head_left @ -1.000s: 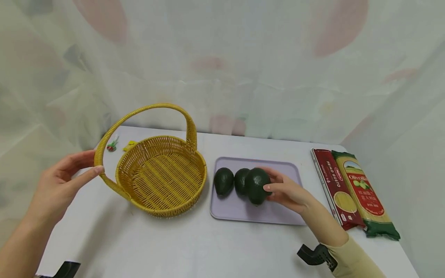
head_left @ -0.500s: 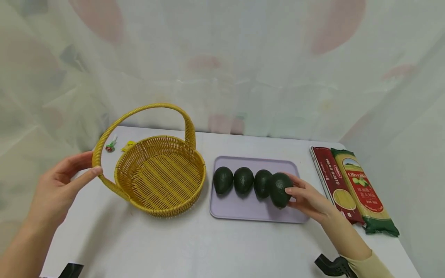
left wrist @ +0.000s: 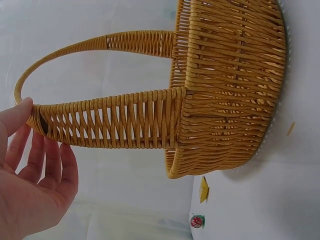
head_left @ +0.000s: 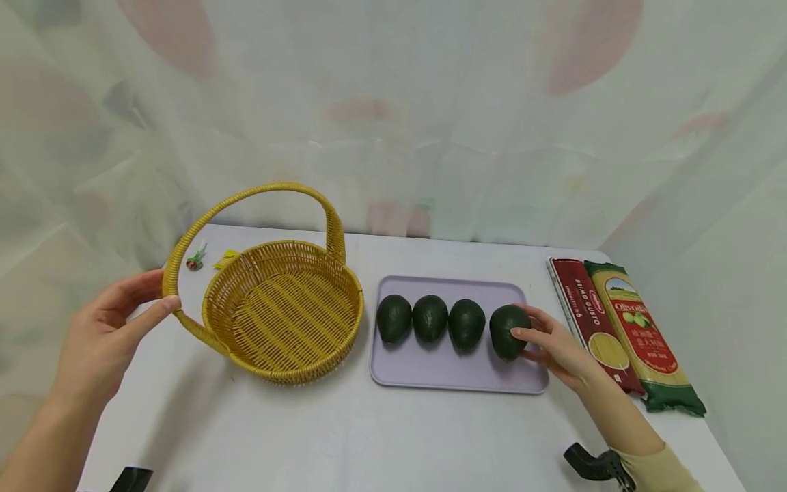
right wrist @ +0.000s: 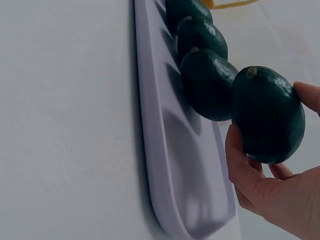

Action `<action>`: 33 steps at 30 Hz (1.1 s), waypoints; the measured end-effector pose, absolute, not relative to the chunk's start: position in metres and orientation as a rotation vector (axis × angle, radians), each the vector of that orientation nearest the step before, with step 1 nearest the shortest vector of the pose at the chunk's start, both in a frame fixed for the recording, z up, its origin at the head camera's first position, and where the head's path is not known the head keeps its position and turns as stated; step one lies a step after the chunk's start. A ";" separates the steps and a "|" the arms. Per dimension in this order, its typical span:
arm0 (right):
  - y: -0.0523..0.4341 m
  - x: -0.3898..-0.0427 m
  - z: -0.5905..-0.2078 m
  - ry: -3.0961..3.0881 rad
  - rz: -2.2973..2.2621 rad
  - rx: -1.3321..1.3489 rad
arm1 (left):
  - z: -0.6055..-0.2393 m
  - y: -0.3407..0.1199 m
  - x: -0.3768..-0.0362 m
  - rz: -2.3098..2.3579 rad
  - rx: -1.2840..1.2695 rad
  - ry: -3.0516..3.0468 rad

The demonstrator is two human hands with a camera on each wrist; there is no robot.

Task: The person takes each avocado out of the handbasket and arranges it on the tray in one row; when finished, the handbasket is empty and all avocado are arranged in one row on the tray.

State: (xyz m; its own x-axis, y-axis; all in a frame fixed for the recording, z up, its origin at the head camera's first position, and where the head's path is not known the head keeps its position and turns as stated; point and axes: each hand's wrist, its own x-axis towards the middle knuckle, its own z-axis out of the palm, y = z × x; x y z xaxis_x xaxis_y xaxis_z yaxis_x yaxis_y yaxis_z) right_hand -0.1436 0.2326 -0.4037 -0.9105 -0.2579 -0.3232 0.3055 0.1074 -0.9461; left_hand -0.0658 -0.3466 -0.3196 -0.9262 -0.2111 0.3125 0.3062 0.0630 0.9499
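My left hand [head_left: 113, 324] holds the handle of a yellow wicker basket [head_left: 289, 321] between thumb and fingers; no contents show inside the bowl. In the left wrist view the thumb [left wrist: 19, 116] lies on one side of the handle [left wrist: 110, 120] and the fingers on the other. At the right end of a pale purple tray [head_left: 424, 379], my right hand [head_left: 553, 345] grips a dark green avocado [head_left: 509, 333]. The right wrist view shows this avocado [right wrist: 267, 115] between thumb and fingers, over the tray. Three more avocados [head_left: 466, 324] stand in a row on the tray to its left.
Two pasta packs, one dark red [head_left: 593, 321] and one yellow and green [head_left: 645, 338], lie to the right of the tray. Behind the basket are a small red-and-green item [head_left: 195, 260] and a yellow piece [head_left: 226, 259]. A pale patterned curtain [head_left: 393, 123] hangs behind the table.
My right hand has moved right with its avocado, away from the row, uncovering the third avocado on the tray. My left hand and the basket have stayed in place.
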 end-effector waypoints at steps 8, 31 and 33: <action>0.234 -0.150 -0.410 2.105 -1.781 0.046 | -0.320 -0.346 -0.066 -1.910 -0.114 -1.975; 0.232 -0.157 -0.423 2.335 -1.601 0.031 | -0.320 -0.345 -0.066 -1.898 -0.118 -1.967; 0.232 -0.158 -0.424 2.346 -1.589 0.032 | -0.320 -0.345 -0.066 -1.898 -0.112 -1.970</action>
State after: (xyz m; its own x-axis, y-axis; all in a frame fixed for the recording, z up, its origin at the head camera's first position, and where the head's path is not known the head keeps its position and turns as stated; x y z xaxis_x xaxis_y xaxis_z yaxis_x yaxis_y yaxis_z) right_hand -0.1580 0.2317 -0.4245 -0.9526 -0.1517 -0.2636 0.1886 0.3855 -0.9032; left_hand -0.0657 -0.3449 -0.3201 -0.9163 -0.2158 0.3374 0.3291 0.0742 0.9414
